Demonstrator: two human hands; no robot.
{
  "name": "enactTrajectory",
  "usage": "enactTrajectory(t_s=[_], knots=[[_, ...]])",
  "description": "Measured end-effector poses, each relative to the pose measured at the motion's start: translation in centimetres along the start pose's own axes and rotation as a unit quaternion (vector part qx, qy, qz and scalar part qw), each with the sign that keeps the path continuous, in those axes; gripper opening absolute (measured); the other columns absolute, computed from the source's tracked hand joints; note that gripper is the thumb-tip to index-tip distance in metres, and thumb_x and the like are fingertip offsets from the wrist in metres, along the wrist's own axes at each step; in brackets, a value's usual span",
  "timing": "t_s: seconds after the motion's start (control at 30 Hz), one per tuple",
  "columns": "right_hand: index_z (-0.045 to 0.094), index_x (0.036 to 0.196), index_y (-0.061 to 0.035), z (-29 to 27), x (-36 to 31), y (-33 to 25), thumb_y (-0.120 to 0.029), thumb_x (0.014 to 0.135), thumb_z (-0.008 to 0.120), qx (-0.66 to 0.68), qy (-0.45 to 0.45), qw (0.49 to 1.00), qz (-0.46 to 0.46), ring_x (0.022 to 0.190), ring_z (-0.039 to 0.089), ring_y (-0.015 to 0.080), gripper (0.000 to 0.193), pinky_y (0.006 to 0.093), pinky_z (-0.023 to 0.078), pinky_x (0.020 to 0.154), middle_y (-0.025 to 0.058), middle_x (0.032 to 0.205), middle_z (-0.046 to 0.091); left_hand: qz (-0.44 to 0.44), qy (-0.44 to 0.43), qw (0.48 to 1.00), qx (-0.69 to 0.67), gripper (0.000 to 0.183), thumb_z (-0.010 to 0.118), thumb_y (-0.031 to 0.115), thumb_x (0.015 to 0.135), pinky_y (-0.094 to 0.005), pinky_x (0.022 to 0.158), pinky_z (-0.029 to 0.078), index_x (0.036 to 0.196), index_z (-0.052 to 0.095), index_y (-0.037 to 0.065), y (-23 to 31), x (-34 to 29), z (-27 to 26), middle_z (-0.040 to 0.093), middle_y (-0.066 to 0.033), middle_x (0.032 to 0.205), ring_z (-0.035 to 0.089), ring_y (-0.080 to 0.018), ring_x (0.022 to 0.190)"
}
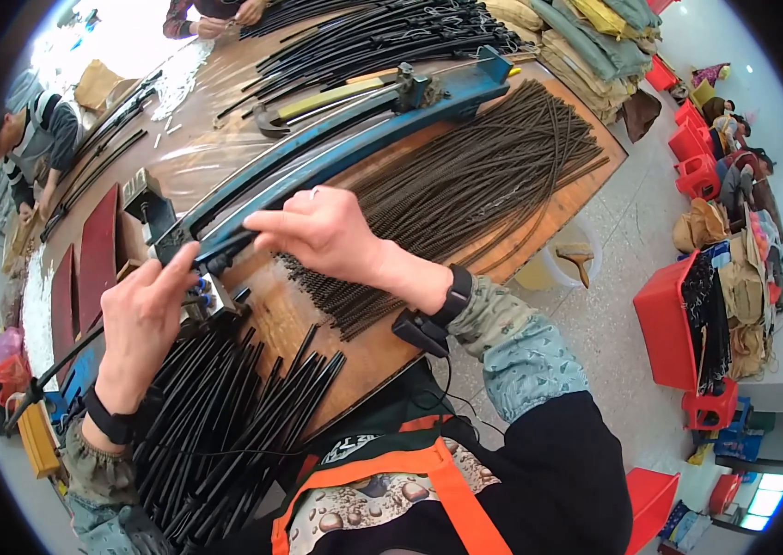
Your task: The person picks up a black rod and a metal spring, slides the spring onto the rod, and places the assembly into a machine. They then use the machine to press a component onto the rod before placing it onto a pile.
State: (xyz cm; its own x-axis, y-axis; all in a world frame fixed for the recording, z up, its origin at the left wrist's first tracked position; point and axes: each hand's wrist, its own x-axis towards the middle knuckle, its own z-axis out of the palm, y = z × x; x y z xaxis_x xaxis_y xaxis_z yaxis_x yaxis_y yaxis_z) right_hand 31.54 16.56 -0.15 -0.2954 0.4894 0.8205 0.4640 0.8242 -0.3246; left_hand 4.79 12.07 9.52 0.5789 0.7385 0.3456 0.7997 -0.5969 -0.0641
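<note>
My left hand [140, 319] and my right hand [322, 233] are both closed on a slim black tube [229, 247]. The tube lies at a slant, its left part running down past my left wrist. Just beyond it stands a long blue metal fixture [313, 168] with two parallel rails. A small metal block [209, 301] sits beside my left fingers, partly covered. To the right of my right hand spreads a heap of long brown coiled springs [465, 180]. Below my hands, a bundle of black tubes [211, 416] rests near my lap.
A hammer [327, 100] and more black rods [382, 55] lie behind the fixture. Two people work across the table: one shows hands [225, 20], the other a striped sleeve [26, 180]. At right, a bucket [539, 270] holds a brush; a red crate [667, 319] stands beyond.
</note>
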Motion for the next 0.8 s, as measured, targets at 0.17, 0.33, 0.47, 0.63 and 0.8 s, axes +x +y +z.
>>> enactTrajectory(t_s=[0.17, 0.33, 0.47, 0.63, 0.8], knots=[[0.076, 0.095, -0.0130, -0.2, -0.9, 1.8, -0.025, 0.088, 0.073, 0.108, -0.042, 0.988, 0.106, 0.062, 0.064, 0.0191, 0.015, 0.0307, 0.049, 0.056, 0.0041, 0.068, 0.065, -0.004, 0.003, 1.000, -0.002, 0.035, 0.069, 0.012, 0.087, -0.0400, 0.053, 0.044, 0.121, 0.068, 0.018, -1.1, -1.6, 0.1, 0.050, -0.0097, 0.068, 0.056, -0.0290, 0.059], [0.076, 0.091, -0.0087, 2.2, -0.8, 0.0, -0.020, 0.090, 0.071, 0.142, -0.067, 0.980, 0.125, 0.065, 0.066, 0.0184, 0.012, 0.0298, 0.051, 0.060, 0.0050, 0.072, 0.068, -0.040, 0.017, 0.999, -0.029, 0.031, 0.068, 0.016, 0.089, -0.0402, 0.052, 0.045, 0.120, 0.068, 0.018, -1.6, -3.7, -0.5, 0.053, -0.0099, 0.069, 0.057, -0.0299, 0.059], [0.075, 0.092, -0.0054, 1.4, -1.4, 0.7, -0.013, 0.089, 0.071, 0.196, -0.097, 0.964, 0.153, 0.065, 0.064, 0.0154, 0.009, 0.0286, 0.050, 0.061, 0.0050, 0.075, 0.069, -0.062, -0.037, 0.997, -0.012, 0.028, 0.067, 0.019, 0.091, -0.0402, 0.052, 0.045, 0.120, 0.067, 0.018, -2.5, -5.5, -0.6, 0.055, -0.0096, 0.070, 0.058, -0.0305, 0.059], [0.075, 0.099, -0.0047, 3.0, -0.3, -0.3, -0.008, 0.088, 0.072, 0.186, 0.015, 0.979, 0.083, 0.069, 0.060, 0.0120, 0.013, 0.0278, 0.049, 0.064, 0.0031, 0.080, 0.069, -0.083, -0.044, 0.993, -0.074, 0.027, 0.065, 0.011, 0.091, -0.0401, 0.054, 0.044, 0.118, 0.067, 0.013, -1.7, -5.6, -1.3, 0.058, -0.0129, 0.073, 0.058, -0.0329, 0.061], [0.075, 0.102, -0.0059, 2.1, -0.2, -2.6, -0.008, 0.086, 0.073, 0.295, -0.206, 0.906, 0.224, 0.075, 0.057, 0.0125, 0.016, 0.0279, 0.047, 0.070, 0.0002, 0.079, 0.067, -0.071, -0.028, 0.997, -0.033, 0.023, 0.066, 0.021, 0.092, -0.0403, 0.052, 0.045, 0.113, 0.066, 0.013, -1.9, -6.6, -1.2, 0.057, -0.0100, 0.069, 0.060, -0.0315, 0.059]])
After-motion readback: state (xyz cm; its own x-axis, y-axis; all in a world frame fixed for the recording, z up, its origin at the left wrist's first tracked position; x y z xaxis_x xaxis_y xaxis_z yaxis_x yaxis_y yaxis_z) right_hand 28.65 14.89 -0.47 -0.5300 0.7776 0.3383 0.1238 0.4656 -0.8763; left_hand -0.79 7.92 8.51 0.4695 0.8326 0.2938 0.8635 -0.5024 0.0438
